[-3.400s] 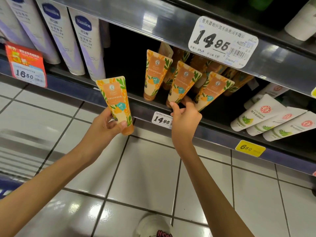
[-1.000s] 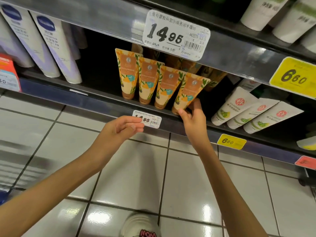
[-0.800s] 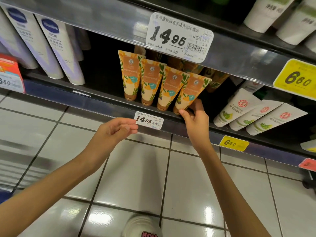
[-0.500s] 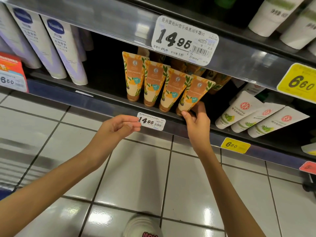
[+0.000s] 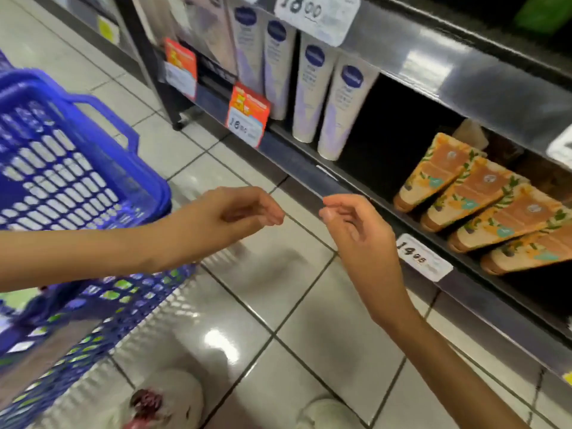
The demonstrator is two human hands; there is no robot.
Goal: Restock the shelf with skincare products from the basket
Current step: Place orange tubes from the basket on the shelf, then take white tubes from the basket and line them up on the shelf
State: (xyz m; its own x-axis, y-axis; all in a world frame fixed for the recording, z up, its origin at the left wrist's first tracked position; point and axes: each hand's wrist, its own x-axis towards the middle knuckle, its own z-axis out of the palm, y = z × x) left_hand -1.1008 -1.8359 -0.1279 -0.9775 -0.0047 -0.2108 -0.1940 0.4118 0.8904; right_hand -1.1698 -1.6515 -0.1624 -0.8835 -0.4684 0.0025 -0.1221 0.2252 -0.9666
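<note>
My left hand (image 5: 238, 213) and right hand (image 5: 356, 233), loosely curled and empty, have left the tubes (image 5: 483, 199) at right; I judge the basket (image 5: 62, 168) at left is next.

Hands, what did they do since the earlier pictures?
The left hand set its orange tube at the left end of the row on the shelf, then let go. The right hand released the rightmost tube. Both hands drew back, now empty over the floor, near the blue basket. The four tubes stay in their row.
</note>
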